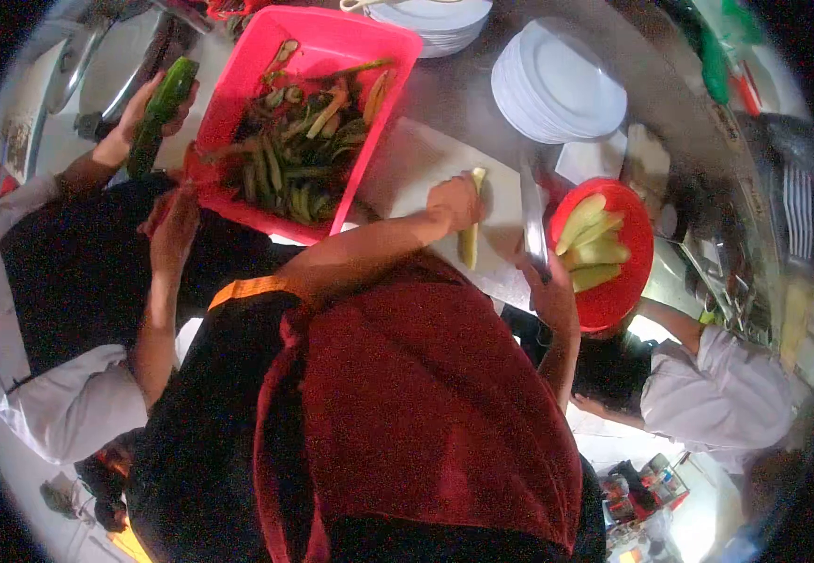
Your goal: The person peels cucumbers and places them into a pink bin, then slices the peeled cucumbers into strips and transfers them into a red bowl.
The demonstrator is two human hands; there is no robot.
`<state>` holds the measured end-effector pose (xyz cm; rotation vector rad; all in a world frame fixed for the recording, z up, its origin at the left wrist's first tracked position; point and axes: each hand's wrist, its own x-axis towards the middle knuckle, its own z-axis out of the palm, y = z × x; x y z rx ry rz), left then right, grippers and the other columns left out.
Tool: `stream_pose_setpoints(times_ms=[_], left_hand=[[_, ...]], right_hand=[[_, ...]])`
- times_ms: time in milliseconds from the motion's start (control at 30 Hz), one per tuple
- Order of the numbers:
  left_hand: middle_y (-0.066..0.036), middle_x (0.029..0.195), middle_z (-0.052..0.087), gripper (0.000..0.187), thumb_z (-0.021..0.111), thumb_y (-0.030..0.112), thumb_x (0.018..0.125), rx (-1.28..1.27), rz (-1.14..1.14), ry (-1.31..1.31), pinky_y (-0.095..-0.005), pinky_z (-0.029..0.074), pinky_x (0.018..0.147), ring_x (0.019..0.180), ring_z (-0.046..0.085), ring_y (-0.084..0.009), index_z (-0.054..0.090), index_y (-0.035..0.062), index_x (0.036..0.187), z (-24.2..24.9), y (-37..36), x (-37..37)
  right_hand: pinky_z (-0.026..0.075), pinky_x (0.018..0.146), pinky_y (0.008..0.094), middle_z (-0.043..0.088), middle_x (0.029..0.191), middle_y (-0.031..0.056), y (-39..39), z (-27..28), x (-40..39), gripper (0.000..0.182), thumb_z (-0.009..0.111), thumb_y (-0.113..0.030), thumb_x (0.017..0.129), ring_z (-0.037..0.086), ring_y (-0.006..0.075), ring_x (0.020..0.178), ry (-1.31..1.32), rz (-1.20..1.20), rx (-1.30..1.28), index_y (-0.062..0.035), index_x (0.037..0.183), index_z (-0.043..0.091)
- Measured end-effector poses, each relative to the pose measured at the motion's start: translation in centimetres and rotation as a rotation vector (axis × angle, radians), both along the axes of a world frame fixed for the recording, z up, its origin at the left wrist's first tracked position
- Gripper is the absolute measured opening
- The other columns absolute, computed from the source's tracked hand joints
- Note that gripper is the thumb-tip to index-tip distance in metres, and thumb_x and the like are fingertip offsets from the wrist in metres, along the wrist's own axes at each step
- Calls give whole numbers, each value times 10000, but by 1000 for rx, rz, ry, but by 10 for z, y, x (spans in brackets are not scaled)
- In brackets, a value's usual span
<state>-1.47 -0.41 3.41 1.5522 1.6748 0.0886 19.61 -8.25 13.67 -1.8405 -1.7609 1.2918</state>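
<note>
On the white cutting board (416, 174) lies a long pale green vegetable piece (470, 246). My left hand (454, 203) is closed around its upper part. My right hand (553, 296) grips the handle of a knife (532, 211), whose blade points away from me along the board's right side. Just right of the knife is a red bowl (641, 235) holding several pale green vegetable pieces (594, 239). A pink tub (395, 42) with peelings and vegetable scraps (308, 141) stands left of the board.
At the left, a co-worker's hands (174, 225) hold a green vegetable (158, 117) beside the tub. Stacked white plates (562, 80) stand behind the board, with more plates (435, 23) at the top. Another person's white sleeve (712, 389) is at the right.
</note>
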Motion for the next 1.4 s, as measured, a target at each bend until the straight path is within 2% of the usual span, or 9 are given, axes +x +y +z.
stream_pose_setpoints(times_ms=[333,467,600,667,700,800,900,1333,1400], left_hand=[[-210,777,655,462,593,335,860,447,238,-260,-428,528,588,643,658,-343,502,-27,1132,77,-4,-51],[-62,622,569,573,349,517,968,27,710,-955,-270,438,445,459,533,-140,549,-6,1088,156,0,-115],[-33,586,509,589,289,572,972,-162,926,-1150,-272,408,444,451,467,-139,541,40,970,138,-25,-147],[-25,593,508,535,323,533,978,-113,1035,-1175,-267,387,432,463,470,-140,551,49,983,141,-36,-149],[-17,599,507,482,357,494,984,-71,1146,-1202,-262,365,420,474,472,-141,561,57,995,142,-40,-150],[-14,628,508,467,377,490,980,65,1038,-1167,-262,383,465,514,477,-132,557,60,1010,144,-48,-159],[-13,647,515,474,372,489,983,199,990,-1102,-258,393,500,528,472,-121,553,56,1044,153,-45,-165],[4,671,527,346,342,315,1027,514,792,-920,-236,402,476,538,483,-70,578,63,1047,155,-36,-184],[6,672,523,344,344,303,1028,530,752,-838,-235,402,479,546,484,-65,581,56,1061,154,-35,-186]], right_hand=[[484,762,356,664,922,121,-2,-6,6,271,647,-181,867,619,203,835,-13,19,-48,-6,1063,580],[469,661,301,631,818,43,15,18,-10,221,572,-186,915,576,136,752,234,-89,-219,-25,1065,583],[394,505,239,565,682,15,34,41,-57,182,505,-193,963,511,79,590,491,-292,-292,-27,1007,564],[409,514,292,549,640,66,52,68,-76,213,488,-217,972,516,127,560,79,125,-241,-11,957,542],[428,560,377,554,658,169,62,71,-86,241,464,-227,976,571,280,596,64,314,-69,3,929,520],[422,618,464,567,726,237,83,107,-129,252,452,-229,972,569,437,708,65,545,143,8,912,512],[415,648,505,565,777,268,103,121,-157,249,446,-219,966,541,485,792,49,674,219,13,894,502],[403,642,525,559,757,270,142,144,-187,244,448,-204,955,541,483,762,-23,789,250,13,857,502],[404,585,446,546,715,236,143,141,-187,248,443,-195,972,535,432,673,-29,781,302,22,866,502]])
